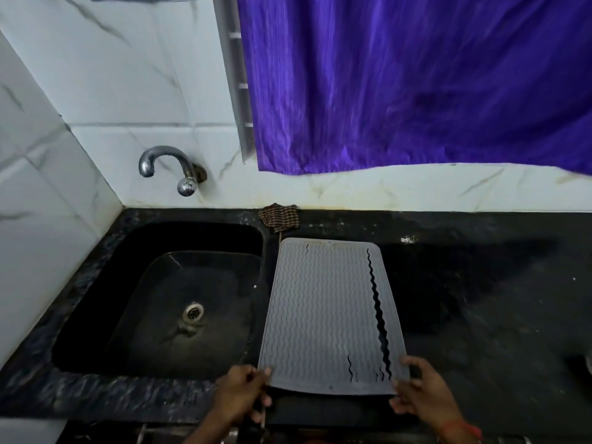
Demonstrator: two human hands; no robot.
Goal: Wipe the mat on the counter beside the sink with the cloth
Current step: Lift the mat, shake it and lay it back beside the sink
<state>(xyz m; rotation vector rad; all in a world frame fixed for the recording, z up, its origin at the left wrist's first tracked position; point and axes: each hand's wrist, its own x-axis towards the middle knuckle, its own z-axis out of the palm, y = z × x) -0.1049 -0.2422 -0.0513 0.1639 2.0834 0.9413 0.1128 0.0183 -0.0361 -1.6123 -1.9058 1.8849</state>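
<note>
Pinching the mat [326,312], left hand [238,395] and right hand [423,392] grip its near corners.

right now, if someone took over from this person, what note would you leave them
Left hand: pinching the mat's near left corner.
Right hand: gripping the mat's near right corner.
Mat: grey, ribbed, flat on the black counter just right of the sink, near edge at the counter's front.
Cloth: checked, bunched against the back wall behind the mat, untouched.
Done: mat being laid or straightened, it seems.
Left: let go, fetch the cloth, wipe the mat.
</note>
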